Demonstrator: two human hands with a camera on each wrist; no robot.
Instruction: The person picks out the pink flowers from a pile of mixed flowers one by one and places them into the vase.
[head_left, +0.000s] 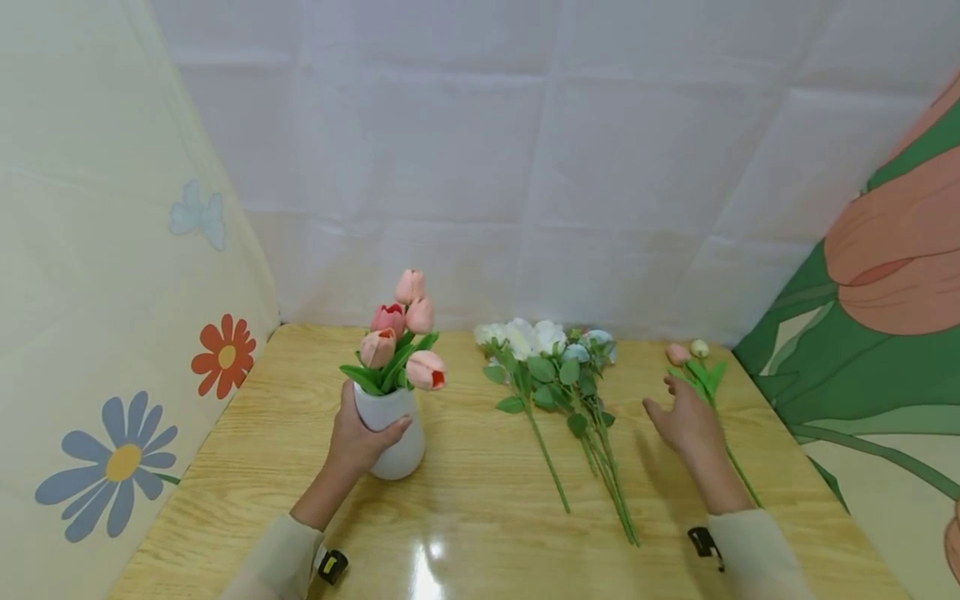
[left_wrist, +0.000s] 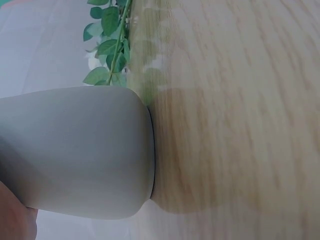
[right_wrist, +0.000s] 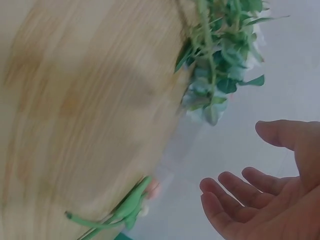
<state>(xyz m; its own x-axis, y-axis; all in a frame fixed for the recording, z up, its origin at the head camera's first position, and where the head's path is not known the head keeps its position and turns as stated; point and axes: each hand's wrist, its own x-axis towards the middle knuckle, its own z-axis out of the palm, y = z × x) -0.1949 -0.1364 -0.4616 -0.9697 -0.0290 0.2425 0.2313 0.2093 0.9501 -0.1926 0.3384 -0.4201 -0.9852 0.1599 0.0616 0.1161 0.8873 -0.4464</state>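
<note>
My left hand (head_left: 362, 433) grips the white vase (head_left: 399, 450) from its left side, thumb across the front. Several pink tulips (head_left: 390, 333) with green leaves stand in the vase. In the left wrist view the vase (left_wrist: 80, 150) fills the left half, its base at the wood. My right hand (head_left: 690, 421) holds nothing, its thumb spread away from relaxed fingers. It is over the table close to two loose tulips, a pink tulip (head_left: 678, 354) and a white tulip (head_left: 699, 348). The right wrist view shows the same hand (right_wrist: 265, 195) with an empty palm.
White flowers (head_left: 525, 337) and pale blue flowers (head_left: 596, 343) on long green stems lie mid-table, between the vase and my right hand. The wooden table (head_left: 480, 550) meets a white cloth backdrop (head_left: 465, 150) behind. Printed floral cloths (head_left: 90, 317) hang at both sides.
</note>
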